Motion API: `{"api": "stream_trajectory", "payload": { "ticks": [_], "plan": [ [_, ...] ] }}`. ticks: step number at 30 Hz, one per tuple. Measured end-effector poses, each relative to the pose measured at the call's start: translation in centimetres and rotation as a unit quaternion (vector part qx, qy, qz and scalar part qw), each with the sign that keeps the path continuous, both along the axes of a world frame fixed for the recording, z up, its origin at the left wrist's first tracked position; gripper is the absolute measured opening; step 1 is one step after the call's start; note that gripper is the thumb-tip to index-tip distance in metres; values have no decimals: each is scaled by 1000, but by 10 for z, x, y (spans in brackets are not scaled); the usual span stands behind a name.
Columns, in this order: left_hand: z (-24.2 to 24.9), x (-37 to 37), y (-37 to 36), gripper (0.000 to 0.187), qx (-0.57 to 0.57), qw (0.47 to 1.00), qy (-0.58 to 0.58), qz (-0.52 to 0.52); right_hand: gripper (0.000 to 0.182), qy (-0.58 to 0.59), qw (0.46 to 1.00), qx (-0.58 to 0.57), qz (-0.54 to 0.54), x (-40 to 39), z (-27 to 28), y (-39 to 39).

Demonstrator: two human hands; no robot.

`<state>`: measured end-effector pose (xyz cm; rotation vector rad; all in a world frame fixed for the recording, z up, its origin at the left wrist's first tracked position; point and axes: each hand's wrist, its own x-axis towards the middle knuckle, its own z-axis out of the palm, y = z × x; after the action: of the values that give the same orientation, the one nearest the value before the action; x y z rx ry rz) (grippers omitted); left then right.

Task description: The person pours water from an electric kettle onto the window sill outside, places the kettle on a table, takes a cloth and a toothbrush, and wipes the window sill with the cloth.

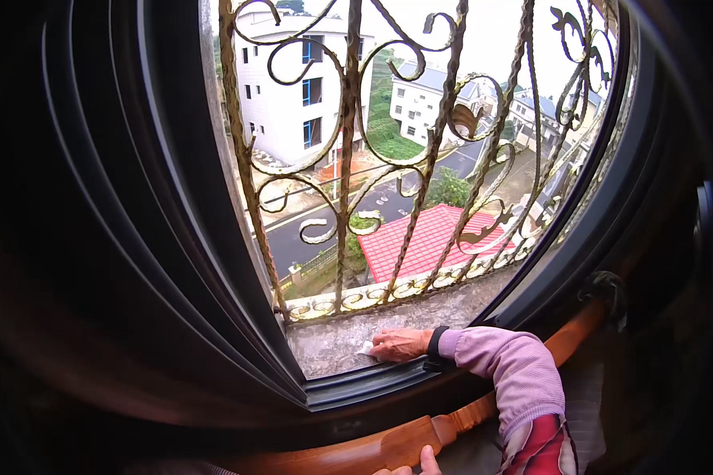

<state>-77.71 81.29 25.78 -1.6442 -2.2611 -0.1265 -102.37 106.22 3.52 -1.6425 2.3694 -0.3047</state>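
Through the open window, my right hand [404, 345] reaches onto the rough stone sill [325, 348]. Its fingers are closed on a small white wad, perhaps tissue or cloth [365, 348], pressed against the sill; most of the wad is hidden under the fingers. That wrist wears a black band [436, 342] below a pink sleeve. At the bottom edge, only the fingers of my left hand [420, 465] show, resting against a polished wooden rail [364, 451] with nothing visible in them. The rest of that hand is out of frame.
A twisted metal window grille [345, 158] stands just beyond the sill. Dark window frame tracks [364, 385] run below my right forearm. Outside and lower down are a red tiled roof [428, 237], a road [309, 233] and white buildings [281, 103].
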Motion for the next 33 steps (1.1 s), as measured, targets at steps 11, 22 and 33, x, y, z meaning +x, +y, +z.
{"api": "stream_trajectory", "payload": {
  "ticks": [11,22,33],
  "plan": [
    [5,-3,-2,48,-1,999,32,-14,24,101,898,187,-384,-41,-10,60],
    [2,-6,1,32,28,998,64,2,23,-74,997,-34,0,-3,25,-77],
    [-20,5,9,47,53,996,35,56,24,190,967,46,-166,-51,-20,-23]
  ]
}}
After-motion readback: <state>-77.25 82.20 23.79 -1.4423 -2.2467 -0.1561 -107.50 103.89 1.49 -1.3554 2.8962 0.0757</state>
